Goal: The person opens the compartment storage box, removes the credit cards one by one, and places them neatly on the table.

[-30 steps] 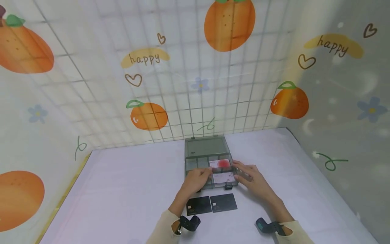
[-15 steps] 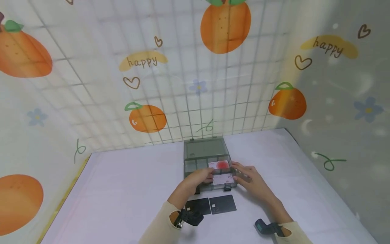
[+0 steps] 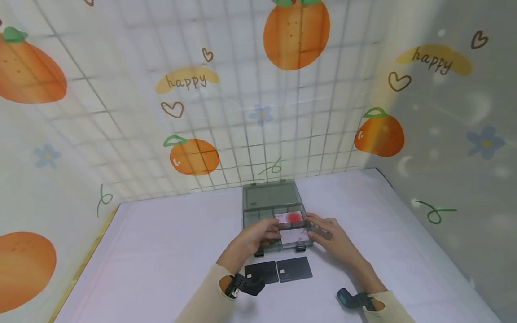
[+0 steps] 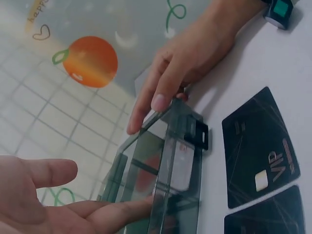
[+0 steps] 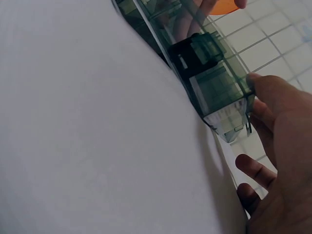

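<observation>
Head view: the left hand [image 3: 255,235] reaches over the translucent green box [image 3: 253,217], fingers loosely extended; whether they touch a card I cannot tell. The right hand [image 3: 337,244] rests thumb and forefinger against its right side. The box sits on the white table [image 3: 181,251], lid [image 3: 271,195] folded back, holding a red-and-white card [image 3: 290,217] and a pale card [image 3: 294,235]; two black cards [image 3: 294,269] lie in front

Black card [image 4: 257,146] reads "VIP"; backdrop [image 3: 230,101], "happy".
</observation>
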`<state>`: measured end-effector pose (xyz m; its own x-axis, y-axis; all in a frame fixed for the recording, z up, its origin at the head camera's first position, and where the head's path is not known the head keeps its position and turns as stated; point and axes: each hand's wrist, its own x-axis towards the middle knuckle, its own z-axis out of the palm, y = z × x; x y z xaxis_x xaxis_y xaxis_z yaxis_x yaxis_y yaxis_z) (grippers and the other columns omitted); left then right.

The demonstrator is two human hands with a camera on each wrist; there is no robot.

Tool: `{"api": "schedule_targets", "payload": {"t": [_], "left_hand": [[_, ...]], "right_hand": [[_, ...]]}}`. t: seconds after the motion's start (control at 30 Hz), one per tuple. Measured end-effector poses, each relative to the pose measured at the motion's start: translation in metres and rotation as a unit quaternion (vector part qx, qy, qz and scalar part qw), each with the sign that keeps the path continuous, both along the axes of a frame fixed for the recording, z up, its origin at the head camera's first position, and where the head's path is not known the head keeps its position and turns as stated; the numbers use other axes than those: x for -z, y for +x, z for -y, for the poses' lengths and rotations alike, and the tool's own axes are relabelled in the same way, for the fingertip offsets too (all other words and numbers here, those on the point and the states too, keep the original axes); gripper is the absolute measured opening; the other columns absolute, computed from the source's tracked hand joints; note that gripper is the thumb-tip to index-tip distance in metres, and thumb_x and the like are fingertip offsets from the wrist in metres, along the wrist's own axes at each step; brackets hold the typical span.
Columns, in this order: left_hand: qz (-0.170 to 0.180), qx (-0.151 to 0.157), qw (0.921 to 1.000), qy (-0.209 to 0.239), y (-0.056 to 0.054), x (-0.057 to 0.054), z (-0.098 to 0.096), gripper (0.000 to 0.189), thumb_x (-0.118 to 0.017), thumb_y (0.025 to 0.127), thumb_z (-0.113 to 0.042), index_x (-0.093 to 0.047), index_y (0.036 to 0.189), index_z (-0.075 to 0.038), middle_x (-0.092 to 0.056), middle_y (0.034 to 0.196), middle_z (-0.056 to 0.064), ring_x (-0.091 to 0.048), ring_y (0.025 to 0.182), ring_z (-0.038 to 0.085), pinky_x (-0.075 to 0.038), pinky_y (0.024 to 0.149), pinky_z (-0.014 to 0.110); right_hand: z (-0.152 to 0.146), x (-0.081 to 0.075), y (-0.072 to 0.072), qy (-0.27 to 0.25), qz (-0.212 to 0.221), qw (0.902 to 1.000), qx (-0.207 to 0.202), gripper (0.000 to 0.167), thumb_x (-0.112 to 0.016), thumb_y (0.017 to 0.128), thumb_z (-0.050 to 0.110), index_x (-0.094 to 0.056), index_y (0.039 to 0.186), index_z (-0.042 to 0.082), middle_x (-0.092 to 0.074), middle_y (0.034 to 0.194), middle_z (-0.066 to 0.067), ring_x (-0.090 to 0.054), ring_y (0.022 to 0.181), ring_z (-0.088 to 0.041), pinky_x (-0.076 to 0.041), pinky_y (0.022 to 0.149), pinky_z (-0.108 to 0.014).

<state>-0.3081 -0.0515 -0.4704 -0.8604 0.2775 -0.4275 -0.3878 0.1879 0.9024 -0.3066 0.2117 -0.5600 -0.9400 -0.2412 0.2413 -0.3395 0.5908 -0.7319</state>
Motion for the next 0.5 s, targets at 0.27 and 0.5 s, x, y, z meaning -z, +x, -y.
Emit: {"api": "schedule_targets", "payload": {"t": [0.27,0.5], "left_hand": [[-0.017,-0.01,0.9996,-0.022,-0.0006,0.002,0.0036,0.038,-0.055,0.1,-0.024,-0.066,0.127,0.001,-0.07,0.119,0.014,-0.068,0.102,0.032,-0.052,0.086,0.038],[-0.066,-0.032,0.9956,-0.058,0.0001,0.0086,-0.0019,0.033,-0.064,0.097,-0.023,-0.071,0.118,0.001,-0.074,0.107,0.01,-0.068,0.093,0.031,-0.054,0.079,0.036]], "right_hand": [[-0.0015,0.002,-0.0005,-0.003,-0.002,1.0,0.002,0.053,-0.067,0.096,0.044,-0.055,0.145,0.027,-0.046,0.153,0.008,-0.045,0.114,-0.021,-0.045,0.096,-0.058],[-0.001,0.0021,-0.0005,-0.006,-0.013,0.9998,-0.01,0.052,-0.066,0.096,0.042,-0.056,0.144,0.024,-0.045,0.153,0.01,-0.045,0.114,-0.02,-0.045,0.096,-0.055]]}}
